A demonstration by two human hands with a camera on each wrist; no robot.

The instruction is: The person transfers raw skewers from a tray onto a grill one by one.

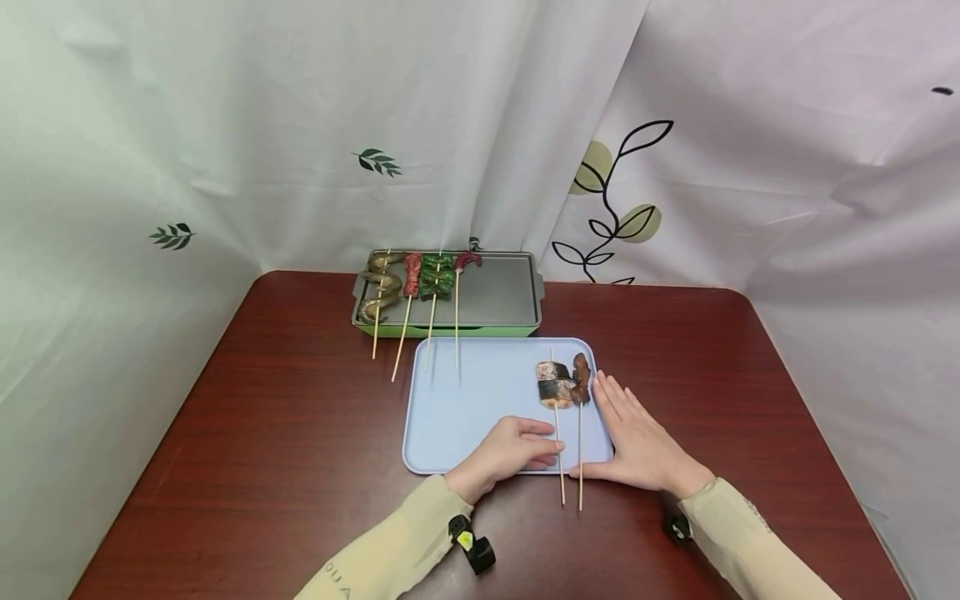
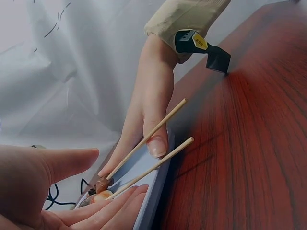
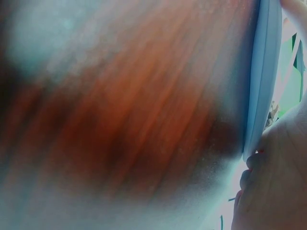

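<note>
On the right part of a light blue tray (image 1: 465,400) lie two skewers side by side. One is a fish skewer (image 1: 554,385) with dark, silvery skin; the other is a brown meat skewer (image 1: 581,379). Their sticks stick out past the tray's near rim. My left hand (image 1: 510,450) is beside the fish skewer's stick, and the left wrist view shows its thumb standing apart from its straight fingers. My right hand (image 1: 637,442) lies along the tray's right edge with straight fingers, its thumb at the near rim by the sticks. The right wrist view is mostly blurred.
Behind the tray stands a green-sided grill pan (image 1: 498,292). Across its left side lie a shrimp skewer (image 1: 382,287), a red meat skewer (image 1: 412,275), a green pepper skewer (image 1: 437,279) and a dark red curled piece (image 1: 468,260) on a stick. White curtains hang behind the brown table (image 1: 300,433).
</note>
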